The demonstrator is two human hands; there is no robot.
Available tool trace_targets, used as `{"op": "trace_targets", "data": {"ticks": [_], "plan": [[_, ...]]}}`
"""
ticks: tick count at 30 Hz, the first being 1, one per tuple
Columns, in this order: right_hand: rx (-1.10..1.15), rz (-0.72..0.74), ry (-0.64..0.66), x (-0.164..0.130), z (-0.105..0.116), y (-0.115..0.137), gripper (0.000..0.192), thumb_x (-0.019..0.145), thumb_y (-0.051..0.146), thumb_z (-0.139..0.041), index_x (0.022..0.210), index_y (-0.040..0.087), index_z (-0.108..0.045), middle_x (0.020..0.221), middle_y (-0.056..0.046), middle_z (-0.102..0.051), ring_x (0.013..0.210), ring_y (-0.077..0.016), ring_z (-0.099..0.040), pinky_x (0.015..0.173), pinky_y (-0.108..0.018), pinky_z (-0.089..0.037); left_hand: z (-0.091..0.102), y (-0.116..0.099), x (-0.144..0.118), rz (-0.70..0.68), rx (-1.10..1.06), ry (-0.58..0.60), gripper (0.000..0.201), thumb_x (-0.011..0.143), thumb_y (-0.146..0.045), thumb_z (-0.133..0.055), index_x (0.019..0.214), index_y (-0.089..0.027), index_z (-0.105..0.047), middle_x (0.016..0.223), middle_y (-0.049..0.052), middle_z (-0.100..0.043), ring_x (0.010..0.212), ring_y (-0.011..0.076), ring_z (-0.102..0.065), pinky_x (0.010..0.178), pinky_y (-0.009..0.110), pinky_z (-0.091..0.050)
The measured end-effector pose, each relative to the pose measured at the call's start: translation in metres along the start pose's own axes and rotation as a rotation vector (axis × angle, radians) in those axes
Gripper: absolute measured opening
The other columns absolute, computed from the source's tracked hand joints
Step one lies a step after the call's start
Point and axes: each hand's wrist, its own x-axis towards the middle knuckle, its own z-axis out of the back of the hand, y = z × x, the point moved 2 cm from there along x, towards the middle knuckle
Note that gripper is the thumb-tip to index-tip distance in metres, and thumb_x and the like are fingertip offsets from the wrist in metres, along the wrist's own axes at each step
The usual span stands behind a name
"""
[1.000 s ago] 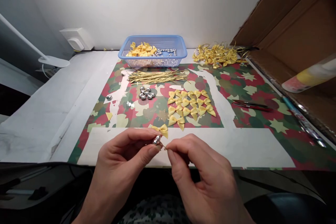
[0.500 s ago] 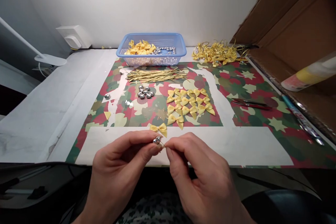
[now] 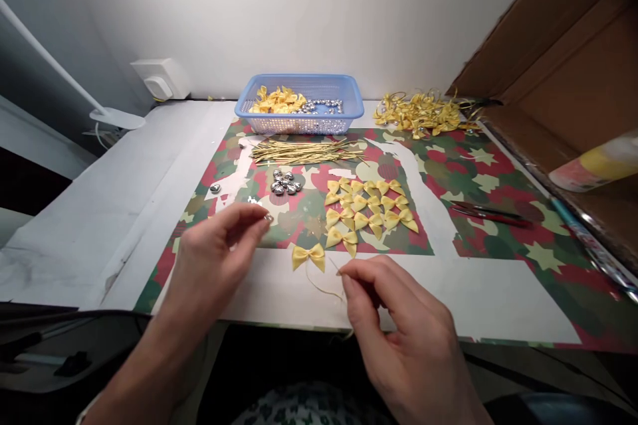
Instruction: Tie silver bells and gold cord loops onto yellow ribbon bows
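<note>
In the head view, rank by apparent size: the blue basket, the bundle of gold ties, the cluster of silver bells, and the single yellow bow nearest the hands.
1. blue basket
2. bundle of gold ties
3 and 4. cluster of silver bells and single yellow bow: they look alike, and the bow lies nearer the camera, so unranked.

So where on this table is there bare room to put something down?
The white strip right of the right hand, below the scissors, is bare. So is the grey table left of the patterned mat. It is crowded mid-mat: gold ties, silver bells, yellow bows, blue basket.
</note>
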Motion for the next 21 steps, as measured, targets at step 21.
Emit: {"op": "trace_targets", "data": {"ticks": [21], "plan": [[0.038, 0.010, 0.037, -0.002, -0.004, -0.042, 0.017, 0.098, 0.005, -0.055, 0.103, 0.021, -0.059, 0.089, -0.002, -0.064, 0.081, -0.0125, -0.066, 0.076, -0.020, -0.053, -0.020, 0.011, 0.090, -0.248, 0.195, 0.259, 0.022, 0.092, -0.020, -0.061, 0.091, -0.020, -0.083, 0.106, 0.011, -0.079, 0.091, 0.0271, -0.073, 0.084, 0.036, -0.057]]}}
